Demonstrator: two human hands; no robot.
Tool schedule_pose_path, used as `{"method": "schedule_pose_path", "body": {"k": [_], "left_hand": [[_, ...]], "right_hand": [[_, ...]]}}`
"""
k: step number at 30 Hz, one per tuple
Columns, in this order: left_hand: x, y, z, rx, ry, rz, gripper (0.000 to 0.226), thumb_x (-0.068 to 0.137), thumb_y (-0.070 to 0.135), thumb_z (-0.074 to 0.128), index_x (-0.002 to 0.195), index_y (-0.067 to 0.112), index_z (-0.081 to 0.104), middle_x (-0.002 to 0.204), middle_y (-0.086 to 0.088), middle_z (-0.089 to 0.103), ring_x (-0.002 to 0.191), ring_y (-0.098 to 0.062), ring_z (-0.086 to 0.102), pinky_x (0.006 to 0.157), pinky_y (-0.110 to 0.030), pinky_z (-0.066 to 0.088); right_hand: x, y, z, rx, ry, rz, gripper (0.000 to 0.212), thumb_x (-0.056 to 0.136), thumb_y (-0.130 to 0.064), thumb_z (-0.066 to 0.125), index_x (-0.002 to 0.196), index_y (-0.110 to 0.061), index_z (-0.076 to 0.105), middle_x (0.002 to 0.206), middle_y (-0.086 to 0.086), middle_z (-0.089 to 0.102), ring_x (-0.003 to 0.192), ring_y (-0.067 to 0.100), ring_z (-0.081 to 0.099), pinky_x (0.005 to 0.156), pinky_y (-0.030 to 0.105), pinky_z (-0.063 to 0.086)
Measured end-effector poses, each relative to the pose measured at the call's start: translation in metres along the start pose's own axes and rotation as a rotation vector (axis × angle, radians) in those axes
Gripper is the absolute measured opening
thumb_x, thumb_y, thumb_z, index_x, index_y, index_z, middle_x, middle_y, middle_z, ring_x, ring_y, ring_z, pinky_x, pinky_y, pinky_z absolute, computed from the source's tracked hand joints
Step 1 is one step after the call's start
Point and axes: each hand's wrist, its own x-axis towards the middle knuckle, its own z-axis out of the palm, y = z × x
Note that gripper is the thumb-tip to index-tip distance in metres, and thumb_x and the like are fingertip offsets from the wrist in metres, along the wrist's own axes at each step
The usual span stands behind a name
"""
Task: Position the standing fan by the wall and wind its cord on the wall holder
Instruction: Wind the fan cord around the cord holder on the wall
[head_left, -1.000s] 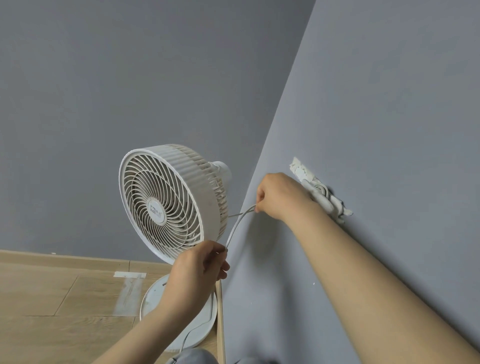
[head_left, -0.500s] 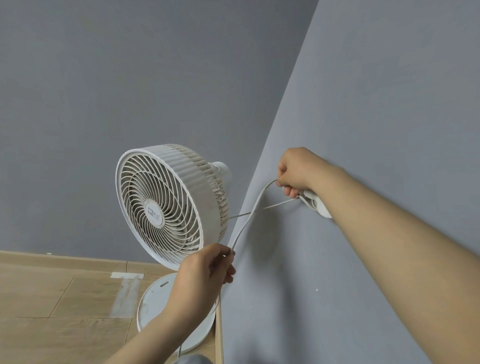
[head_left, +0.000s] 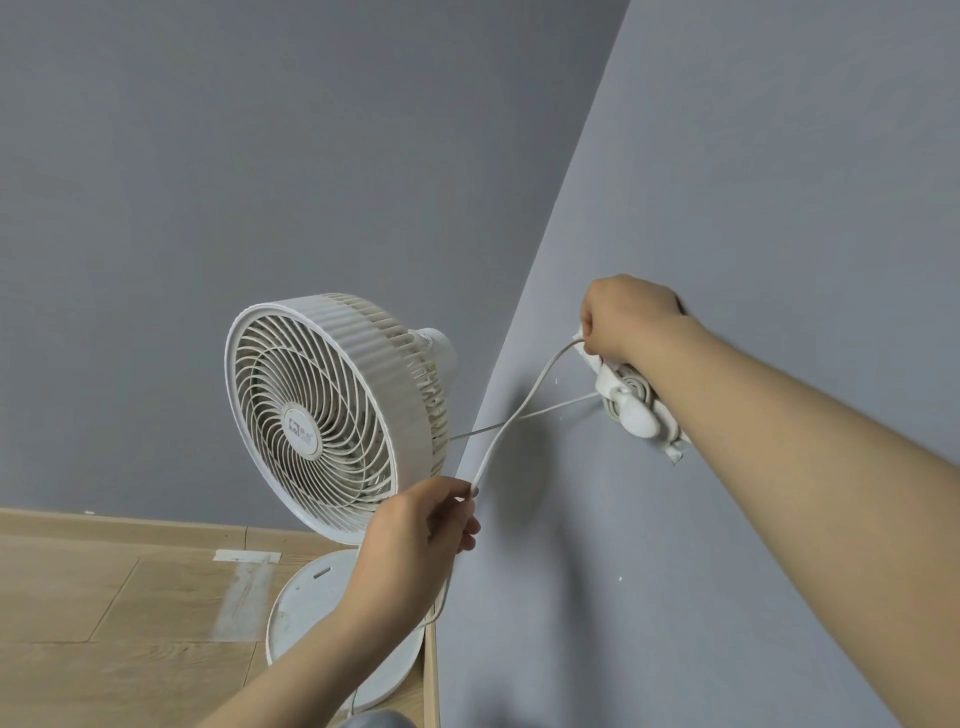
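Far left: bare wood floor (head_left: 104, 597), with a strip of pale tape (head_left: 247, 556) stuck on it.

Next right, the white standing fan (head_left: 332, 415), upright on its round base (head_left: 311, 597), tucked into the corner just beside the right wall (head_left: 727, 208); to all appearance placed where wanted. Probably light plastic yet top-heavy, so best nudged at the base or the neck, never by the thin grille.

In front of the base, the left hand (head_left: 415, 535): fingers curled, pinching the cord (head_left: 540, 379) between thumb and fingertips, with slack hanging below toward the floor. From that pinch, a soft curve up and right to the right hand (head_left: 628, 317), crossing a second, tauter run from behind the fan head to the holder. Thin, white, limp and smooth-jacketed by the look: bends freely, keeps no shape of its own, apt to slide off a loose wrap. Best gripped close to the holder under light tension and fed through the lower pinch.

Farther right, the right hand, closed on the cord at the upper end of the wall holder (head_left: 631, 415), knuckles near the wall. Below the wrist, the holder itself: a small white plastic piece on the wall, several turns of cord coiled on it. Fixing hidden; cannot tell how firm. Safer to pull along the wall than away from it.
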Motion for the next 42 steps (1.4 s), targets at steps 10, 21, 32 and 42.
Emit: {"method": "schedule_pose_path", "body": {"k": [10,21,32,42], "left_hand": [[-0.002,0.019,-0.005,-0.069,0.018,0.015,0.018,0.091,0.002,0.054,0.093,0.015,0.067,0.07,-0.001,0.071,0.059,-0.004,0.066,0.06,-0.009,0.049],[-0.01,0.023,-0.015,-0.049,0.046,0.005,0.022,0.091,0.002,0.053,0.09,0.017,0.068,0.069,-0.002,0.07,0.059,-0.011,0.067,0.06,-0.018,0.054],[-0.014,0.029,-0.012,-0.054,0.022,0.01,0.022,0.091,0.001,0.053,0.09,0.015,0.07,0.068,-0.001,0.07,0.055,-0.007,0.065,0.059,-0.015,0.053],[-0.017,0.031,-0.005,-0.041,-0.031,0.021,0.022,0.088,0.003,0.057,0.086,0.02,0.071,0.068,0.001,0.071,0.057,-0.009,0.065,0.064,-0.022,0.056]], "right_hand": [[-0.023,0.005,-0.021,0.013,0.067,0.067,0.029,0.084,0.004,0.054,0.107,-0.007,0.066,0.113,0.015,0.064,0.101,0.033,0.061,0.072,0.03,0.041],[-0.058,0.023,-0.027,0.333,0.107,0.201,0.018,0.087,-0.007,0.058,0.103,-0.006,0.066,0.106,0.017,0.07,0.1,0.032,0.067,0.082,0.031,0.052],[-0.129,0.012,-0.03,0.495,0.029,0.239,0.021,0.084,-0.012,0.058,0.097,0.002,0.069,0.096,0.022,0.071,0.09,0.037,0.069,0.08,0.038,0.056],[-0.167,0.015,0.019,0.727,0.192,0.259,0.006,0.085,-0.01,0.064,0.086,-0.013,0.059,0.077,-0.001,0.056,0.079,0.034,0.067,0.073,0.038,0.055]]}}
